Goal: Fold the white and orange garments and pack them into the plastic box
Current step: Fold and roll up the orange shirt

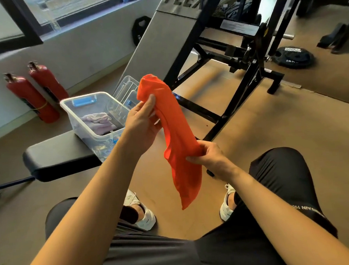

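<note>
I am pinching the orange garment in both hands: my left hand is gripping its upper part between thumb and fingers, and my right hand is closed on a bunched edge lower down, at about four o'clock from the left. The cloth is hanging between them in a loose twisted strip, its tail drooping toward six o'clock over my knees. It looks thin, light and limp, probably a little slick, so I judge it will slump unless I am holding it by seams or corners and spreading it flat. The box is sitting open on the bench at ten o'clock, with a pale garment already lying inside.
</note>
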Tool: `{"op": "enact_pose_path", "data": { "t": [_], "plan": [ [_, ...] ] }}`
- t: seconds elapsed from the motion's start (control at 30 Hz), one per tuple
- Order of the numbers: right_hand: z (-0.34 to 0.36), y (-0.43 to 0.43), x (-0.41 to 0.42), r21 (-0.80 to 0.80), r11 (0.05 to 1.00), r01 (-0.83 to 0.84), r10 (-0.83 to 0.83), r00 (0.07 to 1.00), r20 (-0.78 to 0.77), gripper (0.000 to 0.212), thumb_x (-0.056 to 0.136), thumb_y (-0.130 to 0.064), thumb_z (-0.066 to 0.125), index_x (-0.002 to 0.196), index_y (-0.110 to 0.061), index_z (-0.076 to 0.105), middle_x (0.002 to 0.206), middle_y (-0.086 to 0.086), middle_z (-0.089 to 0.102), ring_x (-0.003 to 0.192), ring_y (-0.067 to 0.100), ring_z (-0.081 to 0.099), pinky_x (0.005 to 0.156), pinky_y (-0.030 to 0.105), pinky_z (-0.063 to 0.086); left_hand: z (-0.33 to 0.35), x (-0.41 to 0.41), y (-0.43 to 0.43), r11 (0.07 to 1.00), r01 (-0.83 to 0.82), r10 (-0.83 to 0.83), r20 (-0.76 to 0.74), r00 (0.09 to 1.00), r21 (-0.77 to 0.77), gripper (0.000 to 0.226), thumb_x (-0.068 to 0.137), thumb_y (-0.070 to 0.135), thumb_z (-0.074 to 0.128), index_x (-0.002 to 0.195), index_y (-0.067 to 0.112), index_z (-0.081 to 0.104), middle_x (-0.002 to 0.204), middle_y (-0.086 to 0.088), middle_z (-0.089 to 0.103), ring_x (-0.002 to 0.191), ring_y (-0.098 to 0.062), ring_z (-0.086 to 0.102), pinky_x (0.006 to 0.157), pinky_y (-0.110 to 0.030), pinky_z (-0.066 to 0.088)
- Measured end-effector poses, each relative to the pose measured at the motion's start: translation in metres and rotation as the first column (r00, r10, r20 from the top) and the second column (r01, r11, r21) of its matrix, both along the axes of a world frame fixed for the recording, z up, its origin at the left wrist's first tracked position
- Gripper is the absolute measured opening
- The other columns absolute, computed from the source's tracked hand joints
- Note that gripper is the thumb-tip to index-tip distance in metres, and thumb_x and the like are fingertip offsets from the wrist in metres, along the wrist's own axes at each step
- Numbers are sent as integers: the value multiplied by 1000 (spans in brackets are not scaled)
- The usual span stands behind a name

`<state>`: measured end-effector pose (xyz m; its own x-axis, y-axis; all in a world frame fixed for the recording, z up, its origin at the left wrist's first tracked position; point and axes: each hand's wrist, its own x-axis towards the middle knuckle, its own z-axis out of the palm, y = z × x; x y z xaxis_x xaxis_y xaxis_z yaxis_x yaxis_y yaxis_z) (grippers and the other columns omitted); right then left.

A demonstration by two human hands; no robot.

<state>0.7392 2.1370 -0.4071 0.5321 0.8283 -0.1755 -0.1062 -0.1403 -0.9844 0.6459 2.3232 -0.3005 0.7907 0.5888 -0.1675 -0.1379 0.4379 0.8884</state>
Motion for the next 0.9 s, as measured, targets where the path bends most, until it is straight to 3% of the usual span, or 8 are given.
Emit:
{"op": "enact_pose_path", "data": {
  "t": [0.1, 0.23, 0.4, 0.5, 0.57, 0.63, 0.73, 0.9],
  "plan": [
    [-9, -6, -3, -5, 999, 45, -45, 999, -2, 32, 80, -26, 81, 110, -22, 71, 102, -4, 77, 97, 13, 73, 84, 29, 56, -9, -1, 12, 994, -91, 88, -45, 995, -58, 21, 102, 29, 57, 109, 11, 65, 90, -2, 76, 86, -19, 73, 76, -34, 60],
    [-12, -12, 0, 11, 987, 162, -162, 985, 61, 22, 87, -15, 77, 105, -23, 69, 89, -4, 77, 88, 17, 72, 78, 33, 54, -36, -5, 19, 980, -177, 163, -137, 977, -94, 12, 101, 27, 59, 99, 17, 65, 78, 3, 75, 84, -17, 69, 83, -34, 57],
    [5, -27, 10, 25, 988, 154, -156, 976, 153, 57, 88, -28, 77, 137, -37, 51, 97, 3, 77, 96, 22, 74, 85, 38, 60, -61, -12, 25, 939, -302, 256, -251, 934, -164, 9, 101, 23, 61, 97, 17, 66, 82, 1, 74, 80, -14, 69, 67, -28, 56],
    [23, -35, 13, 89, 994, 69, -76, 993, 85, 48, 90, -17, 73, 134, -33, 59, 100, 4, 77, 96, 20, 74, 82, 35, 60, -68, -16, 23, 926, -348, 296, -290, 910, -145, 8, 100, 20, 61, 102, 13, 66, 87, -3, 71, 75, -13, 69, 60, -25, 58],
    [35, -36, 13, 134, 987, 83, -90, 995, 45, 40, 90, -10, 71, 126, -25, 66, 98, 3, 78, 93, 16, 74, 79, 28, 58, -73, -17, 19, 952, -294, 256, -299, 919, -89, 20, 100, 23, 62, 114, 10, 66, 91, -4, 72, 81, -15, 71, 76, -30, 61],
    [45, -36, 14, 137, 983, 126, -136, 988, 67, 33, 88, -12, 72, 121, -21, 70, 98, 0, 77, 95, 14, 73, 80, 25, 56, -76, -20, 9, 985, -171, 152, -341, 928, -24, 25, 100, 32, 61, 114, 12, 67, 101, -5, 75, 95, -19, 72, 92, -36, 57],
    [56, -34, 19, 132, 979, 155, -170, 980, 104, 30, 89, -16, 72, 119, -19, 72, 105, -1, 74, 105, 14, 68, 87, 27, 54, -85, -29, -15, 1000, -9, 14, -386, 922, 15, 23, 99, 37, 61, 105, 17, 69, 107, -5, 75, 108, -23, 70, 93, -36, 53],
    [65, -31, 22, 146, 977, 159, -174, 980, 100, 36, 90, -5, 70, 123, -19, 69, 112, 6, 72, 107, 17, 67, 92, 28, 54, -105, -45, -58, 989, 112, -72, -357, 931, 93, 38, 97, 41, 62, 123, 15, 66, 121, -5, 73, 118, -27, 66, 98, -39, 52]
  ]
}}
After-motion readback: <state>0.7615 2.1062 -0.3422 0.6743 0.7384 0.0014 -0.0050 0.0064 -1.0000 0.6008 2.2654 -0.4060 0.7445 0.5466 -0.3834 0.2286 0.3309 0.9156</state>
